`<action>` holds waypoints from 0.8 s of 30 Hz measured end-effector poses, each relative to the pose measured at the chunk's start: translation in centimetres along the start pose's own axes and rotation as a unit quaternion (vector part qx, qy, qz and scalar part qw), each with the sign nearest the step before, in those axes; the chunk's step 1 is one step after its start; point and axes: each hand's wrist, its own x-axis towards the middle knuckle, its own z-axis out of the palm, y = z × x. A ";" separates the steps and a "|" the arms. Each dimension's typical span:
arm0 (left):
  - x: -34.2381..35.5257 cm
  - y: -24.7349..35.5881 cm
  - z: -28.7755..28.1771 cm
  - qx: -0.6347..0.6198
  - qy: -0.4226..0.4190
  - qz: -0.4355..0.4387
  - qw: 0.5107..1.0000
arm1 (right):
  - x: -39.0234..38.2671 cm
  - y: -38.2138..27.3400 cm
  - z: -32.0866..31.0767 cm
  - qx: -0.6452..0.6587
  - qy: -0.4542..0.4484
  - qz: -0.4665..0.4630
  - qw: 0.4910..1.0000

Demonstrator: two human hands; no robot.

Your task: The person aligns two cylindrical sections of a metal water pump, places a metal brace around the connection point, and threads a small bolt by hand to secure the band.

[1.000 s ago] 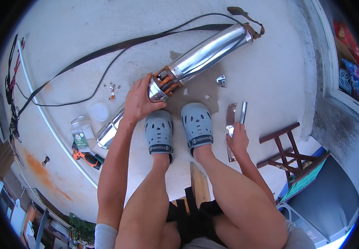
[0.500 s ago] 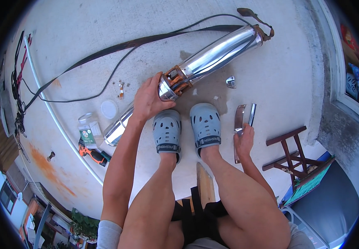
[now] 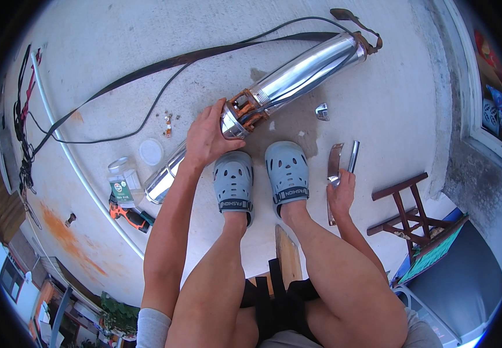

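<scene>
A long, shiny steel submersible pump [image 3: 304,68] lies slantwise on the concrete, with a rusty open section near its middle. My left hand [image 3: 206,136] is wrapped over the bright collar just below that rusty part, thumb toward me. The pump's lower end [image 3: 161,181] continues beyond my left wrist. Off to the right, my right hand [image 3: 342,194] is closed on a shiny metal bar-like piece [image 3: 353,155] whose kind I cannot make out. A long, narrow brownish metal strip [image 3: 335,159] lies beside that hand, partly hidden by its fingers.
A black cable [image 3: 164,95] and a dark flat strap [image 3: 193,57] run left from the pump. Around it lie a small bent metal piece [image 3: 322,112], a round lid [image 3: 151,152], a clear jar [image 3: 124,174], an orange power tool [image 3: 128,216] and a white pipe [image 3: 71,153]. A wooden stool [image 3: 404,211] stands right.
</scene>
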 end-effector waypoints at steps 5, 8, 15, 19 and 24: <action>0.2 0.0 0.4 -0.001 0.013 0.016 1.000 | 0.4 0.4 -0.3 0.010 0.010 -0.023 1.000; -0.1 -0.3 -0.2 0.007 0.014 0.017 1.000 | 0.3 0.5 1.0 0.055 0.002 -0.021 0.998; 0.0 0.0 0.2 0.006 0.012 0.015 1.000 | 0.6 0.5 0.4 0.062 -0.018 0.026 0.998; 0.1 0.4 0.4 0.009 0.013 0.015 1.000 | 0.5 0.9 0.5 0.032 -0.005 0.015 0.999; 0.2 0.1 0.6 0.006 0.021 0.023 0.999 | 0.3 0.6 0.0 0.008 0.023 -0.013 1.000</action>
